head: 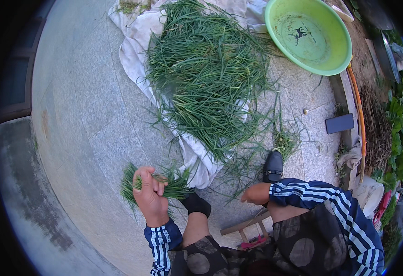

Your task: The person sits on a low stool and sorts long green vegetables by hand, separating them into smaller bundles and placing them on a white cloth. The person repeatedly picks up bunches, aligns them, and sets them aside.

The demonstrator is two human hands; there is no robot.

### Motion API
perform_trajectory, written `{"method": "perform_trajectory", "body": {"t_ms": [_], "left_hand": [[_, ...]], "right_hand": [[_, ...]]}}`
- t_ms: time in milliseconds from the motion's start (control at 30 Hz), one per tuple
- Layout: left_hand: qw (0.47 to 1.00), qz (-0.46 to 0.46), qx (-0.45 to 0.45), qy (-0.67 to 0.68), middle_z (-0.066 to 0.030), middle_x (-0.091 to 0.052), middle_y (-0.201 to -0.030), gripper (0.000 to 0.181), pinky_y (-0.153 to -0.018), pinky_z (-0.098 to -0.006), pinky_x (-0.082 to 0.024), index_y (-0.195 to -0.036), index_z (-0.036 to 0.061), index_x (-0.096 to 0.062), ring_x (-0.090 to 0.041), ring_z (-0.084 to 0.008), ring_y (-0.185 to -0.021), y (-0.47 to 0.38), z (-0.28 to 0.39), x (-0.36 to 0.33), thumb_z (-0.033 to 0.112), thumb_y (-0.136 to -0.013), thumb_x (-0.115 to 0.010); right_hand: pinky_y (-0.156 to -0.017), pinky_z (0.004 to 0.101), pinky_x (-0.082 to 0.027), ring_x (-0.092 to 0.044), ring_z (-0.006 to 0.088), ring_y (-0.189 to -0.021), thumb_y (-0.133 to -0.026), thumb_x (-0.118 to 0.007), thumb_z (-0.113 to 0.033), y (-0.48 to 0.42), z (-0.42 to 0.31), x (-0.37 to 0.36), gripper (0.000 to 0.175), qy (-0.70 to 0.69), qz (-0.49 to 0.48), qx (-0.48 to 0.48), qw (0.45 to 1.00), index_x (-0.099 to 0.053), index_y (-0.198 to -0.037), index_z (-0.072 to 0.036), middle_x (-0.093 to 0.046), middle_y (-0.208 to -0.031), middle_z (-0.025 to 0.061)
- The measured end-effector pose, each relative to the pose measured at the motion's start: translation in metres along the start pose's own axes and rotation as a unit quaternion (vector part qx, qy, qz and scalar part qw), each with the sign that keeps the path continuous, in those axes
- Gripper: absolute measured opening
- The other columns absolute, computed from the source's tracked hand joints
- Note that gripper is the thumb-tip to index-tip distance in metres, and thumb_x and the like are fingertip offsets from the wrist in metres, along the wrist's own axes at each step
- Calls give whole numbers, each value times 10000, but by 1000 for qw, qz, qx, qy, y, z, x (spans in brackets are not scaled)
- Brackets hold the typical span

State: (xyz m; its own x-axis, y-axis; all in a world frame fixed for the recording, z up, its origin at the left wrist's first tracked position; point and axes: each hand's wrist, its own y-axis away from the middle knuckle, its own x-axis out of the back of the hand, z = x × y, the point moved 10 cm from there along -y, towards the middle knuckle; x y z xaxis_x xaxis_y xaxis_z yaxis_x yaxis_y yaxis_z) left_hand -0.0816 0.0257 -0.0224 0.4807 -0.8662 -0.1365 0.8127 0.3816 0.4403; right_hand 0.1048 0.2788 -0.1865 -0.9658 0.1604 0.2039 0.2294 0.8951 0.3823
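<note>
My left hand point(152, 195) is closed around a bunch of long thin green leaves point(129, 183), likely chives, above the paving by my left shoe. My right hand point(256, 194) hangs near my right knee, over the ground; its fingers point left and are partly hidden, and whether it holds anything does not show. Before me a large heap of the same green leaves point(208, 72) lies on a white cloth point(136, 51). Loose leaves point(243, 165) are scattered between the heap and my right shoe point(273, 165).
A green plastic basin point(312, 38) stands at the upper right. A dark phone point(339, 123) lies by the kerb, beside an orange hose point(360, 127). A small pile of trimmings point(286, 141) is beyond my right shoe. A wooden stool point(246, 227) shows between my legs.
</note>
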Motion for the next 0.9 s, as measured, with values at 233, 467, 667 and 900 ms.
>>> {"method": "perform_trajectory", "body": {"t_ms": [233,467,667,900], "left_hand": [[969,-80,191,134,76,-330,-536,231,-566,-266,-427,-916,82,-532,-322,-51,-444,7,-54,-25,308,-957,-501],[969,-106,223,7,52,-376,-552,230,-510,-237,-388,-928,36,-571,-342,-52,-456,18,-75,-48,265,-937,-550],[997,5,29,-65,37,-396,-554,253,-537,-242,-400,-902,10,-571,-366,-63,-474,0,-15,-18,259,-940,-546],[995,-70,-40,57,16,-437,-732,239,-620,-263,-387,-891,110,-517,-387,-88,-598,-5,10,-11,343,-947,-504]], "right_hand": [[-722,381,-482,-610,296,-809,-889,-543,-280,-24,-24,177,284,-119,217,-124,961,-574,-1046,-45,-600,-866,161],[-643,399,-465,-601,308,-672,-938,-484,-351,-54,-113,209,309,-199,325,43,923,-568,-976,-57,-571,-677,148],[-605,481,-456,-561,408,-639,-951,-438,-321,-49,-100,120,266,-127,152,26,980,-554,-910,-86,-569,-678,198],[-664,461,-456,-560,369,-757,-846,-518,-169,-21,-15,190,118,82,395,-112,908,-548,-843,-55,-556,-795,168]]}}
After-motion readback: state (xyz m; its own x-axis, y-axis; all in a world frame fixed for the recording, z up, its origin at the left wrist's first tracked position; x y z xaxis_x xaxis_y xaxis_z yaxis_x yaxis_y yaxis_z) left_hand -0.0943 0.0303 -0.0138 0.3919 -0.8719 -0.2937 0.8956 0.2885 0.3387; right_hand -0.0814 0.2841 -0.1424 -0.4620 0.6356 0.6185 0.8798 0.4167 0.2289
